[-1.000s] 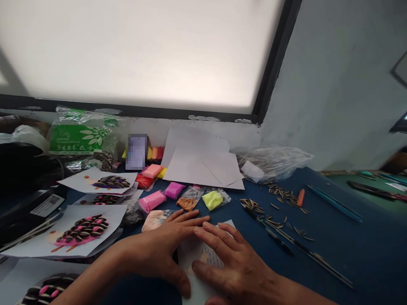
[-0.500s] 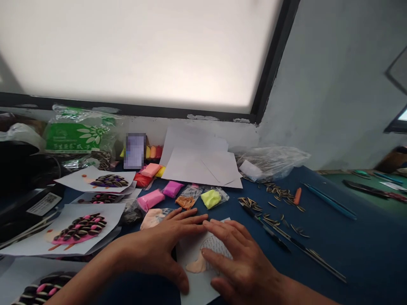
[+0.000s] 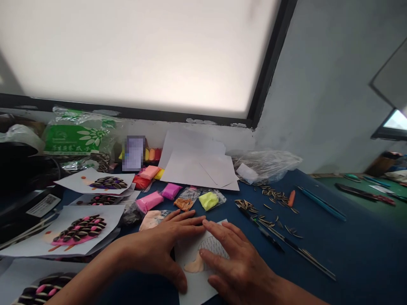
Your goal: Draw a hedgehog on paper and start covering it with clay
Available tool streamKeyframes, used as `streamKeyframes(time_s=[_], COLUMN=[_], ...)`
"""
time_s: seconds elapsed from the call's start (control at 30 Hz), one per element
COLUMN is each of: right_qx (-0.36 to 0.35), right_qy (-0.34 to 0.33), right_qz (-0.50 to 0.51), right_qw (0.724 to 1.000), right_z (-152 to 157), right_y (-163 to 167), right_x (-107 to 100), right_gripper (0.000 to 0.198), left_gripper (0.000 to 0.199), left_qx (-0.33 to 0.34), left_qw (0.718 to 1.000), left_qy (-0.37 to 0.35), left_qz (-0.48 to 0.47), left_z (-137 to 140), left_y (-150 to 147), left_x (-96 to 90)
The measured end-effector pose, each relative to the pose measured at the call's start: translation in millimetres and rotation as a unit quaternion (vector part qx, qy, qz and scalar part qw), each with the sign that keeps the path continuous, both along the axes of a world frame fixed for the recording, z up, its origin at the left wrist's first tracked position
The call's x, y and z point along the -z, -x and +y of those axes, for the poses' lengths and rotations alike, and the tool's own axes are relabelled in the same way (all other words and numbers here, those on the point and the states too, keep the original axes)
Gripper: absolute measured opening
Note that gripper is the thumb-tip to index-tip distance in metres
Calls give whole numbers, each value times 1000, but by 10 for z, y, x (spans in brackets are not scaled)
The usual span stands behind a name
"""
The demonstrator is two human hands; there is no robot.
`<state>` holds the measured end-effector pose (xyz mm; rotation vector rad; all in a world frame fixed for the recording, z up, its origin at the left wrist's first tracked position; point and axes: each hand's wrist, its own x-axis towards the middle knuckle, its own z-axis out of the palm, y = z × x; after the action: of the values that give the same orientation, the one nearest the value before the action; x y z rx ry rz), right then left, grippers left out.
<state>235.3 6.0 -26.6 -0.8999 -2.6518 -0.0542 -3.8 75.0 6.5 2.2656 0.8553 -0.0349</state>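
A sheet of white paper (image 3: 195, 292) lies on the blue table under both my hands. On it is a drawn outline filled with short pen strokes (image 3: 211, 246), and beside that a flattened patch of peach clay (image 3: 194, 266). My left hand (image 3: 162, 243) rests along the paper's left edge, fingers stretched out and thumb apart. Over the drawing, my right hand (image 3: 237, 258) is spread, its index fingertip close to the top of the clay; whether it touches is unclear. An opened packet of peach clay (image 3: 152, 220) lies just beyond my left hand.
Finished hedgehog pictures of clay and seeds (image 3: 82, 228) lie at left. Packets of pink clay (image 3: 149, 201) and yellow clay (image 3: 208, 201) sit behind my hands. Sunflower seeds (image 3: 273, 195), a pen (image 3: 262, 231) and blue tweezers (image 3: 321, 203) lie at right. White sheets (image 3: 197, 167) lean near the wall.
The view has shifted slightly, so table items at right appear a little further left. Both hands keep nearly the same pose on the paper.
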Motion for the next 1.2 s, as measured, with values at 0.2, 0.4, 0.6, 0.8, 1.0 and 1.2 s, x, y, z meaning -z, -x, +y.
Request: streamKeyframes(time_s=[0.2,0.4,0.6,0.8,1.0,1.2], right_qx=[-15,-12,-50,-44,-51,-66], right_qy=[34,53,84,96,88,39], right_qz=[-29,-26,-47,-56,-67,-68], right_qw=[999,998,994,993,993,995], right_z=[-13,0,30,26,70,78], right_y=[43,43,51,45,65,58], right_x=[-62,-66,-69,-110,-115,-51], right_gripper=[35,37,36,37,40,38], left_gripper=[101,104,102,104,106,104], left_qx=[7,10,7,6,6,1], left_qw=[1000,1000,1000,1000,1000,1000], left_qy=[-4,-8,-4,-8,-7,-1], left_qz=[0,6,-1,0,7,15], left_z=[-7,-23,-18,-18,-18,-20], left_y=[-4,-8,-21,-3,-21,-19], left_x=[8,10,-1,33,5,-14])
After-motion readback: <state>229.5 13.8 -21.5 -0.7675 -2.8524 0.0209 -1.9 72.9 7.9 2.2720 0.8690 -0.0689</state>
